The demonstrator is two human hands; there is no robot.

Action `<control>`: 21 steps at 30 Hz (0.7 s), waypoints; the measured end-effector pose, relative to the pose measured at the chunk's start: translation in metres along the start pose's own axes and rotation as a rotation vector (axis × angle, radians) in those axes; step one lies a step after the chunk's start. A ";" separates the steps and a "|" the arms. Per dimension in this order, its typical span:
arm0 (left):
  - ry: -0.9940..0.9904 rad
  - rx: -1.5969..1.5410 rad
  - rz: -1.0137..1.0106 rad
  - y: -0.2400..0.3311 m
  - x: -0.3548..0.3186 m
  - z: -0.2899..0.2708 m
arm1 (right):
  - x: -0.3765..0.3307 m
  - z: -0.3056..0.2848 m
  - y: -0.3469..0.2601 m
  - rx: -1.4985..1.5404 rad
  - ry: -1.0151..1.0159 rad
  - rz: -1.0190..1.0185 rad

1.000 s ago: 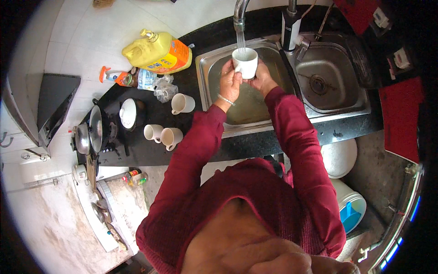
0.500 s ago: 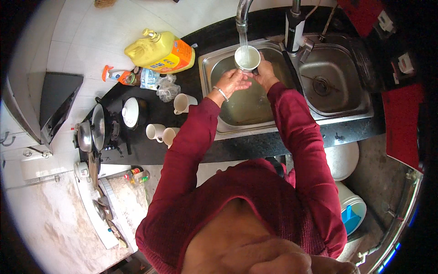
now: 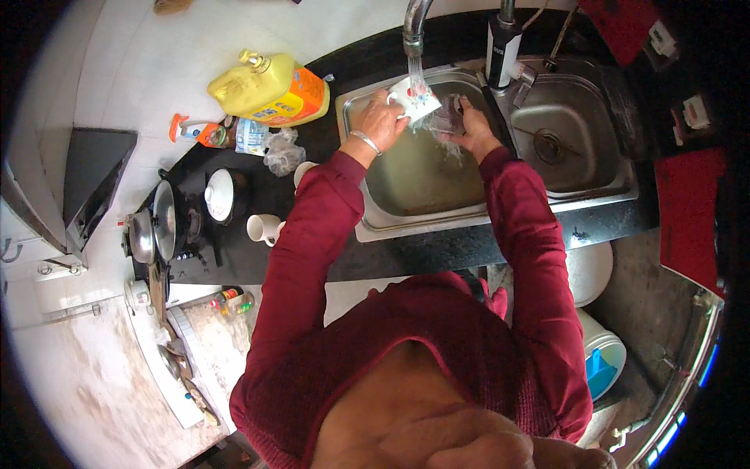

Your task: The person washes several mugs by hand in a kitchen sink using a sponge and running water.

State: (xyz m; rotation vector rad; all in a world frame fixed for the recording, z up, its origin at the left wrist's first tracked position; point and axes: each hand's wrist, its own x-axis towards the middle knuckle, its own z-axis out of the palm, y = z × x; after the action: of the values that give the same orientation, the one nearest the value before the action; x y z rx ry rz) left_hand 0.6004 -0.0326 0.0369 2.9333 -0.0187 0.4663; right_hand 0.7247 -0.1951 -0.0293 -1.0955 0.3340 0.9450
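Under the running tap (image 3: 414,39), my left hand (image 3: 380,121) grips a white mug (image 3: 419,102) with a coloured print. The mug is tipped on its side, and the stream strikes it. Water spills from it toward my right hand (image 3: 473,129), which is beside it over the left sink basin (image 3: 414,184) with fingers apart. Cloudy water stands in that basin. On the counter left of my left forearm is another white mug (image 3: 263,228); further white mugs there are mostly hidden by my sleeve.
A yellow jug (image 3: 273,90), an orange-topped spray bottle (image 3: 195,131) and a crumpled plastic bag (image 3: 283,152) stand at the back left. A lidded pot (image 3: 221,194) and pans (image 3: 164,219) sit farther left. The right basin (image 3: 558,129) has a drain.
The mug has gone from upright under the stream to tilted on its side, its water pouring out. My right hand has come off it and moved right; my left hand has shifted left.
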 end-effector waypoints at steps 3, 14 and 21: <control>0.042 0.103 0.051 0.000 0.000 -0.009 | -0.002 -0.006 -0.002 0.085 -0.102 -0.016; -0.175 -1.367 -0.871 -0.003 -0.022 0.005 | 0.001 -0.008 0.005 0.302 -0.196 -0.089; -0.206 -1.458 -0.852 0.004 -0.032 0.009 | -0.007 -0.005 -0.010 0.393 -0.408 -0.229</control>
State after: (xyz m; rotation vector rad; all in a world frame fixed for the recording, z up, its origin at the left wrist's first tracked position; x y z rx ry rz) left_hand 0.5728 -0.0383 0.0193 1.3347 0.5630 -0.0497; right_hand 0.7294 -0.2039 -0.0210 -0.5501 0.0504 0.8305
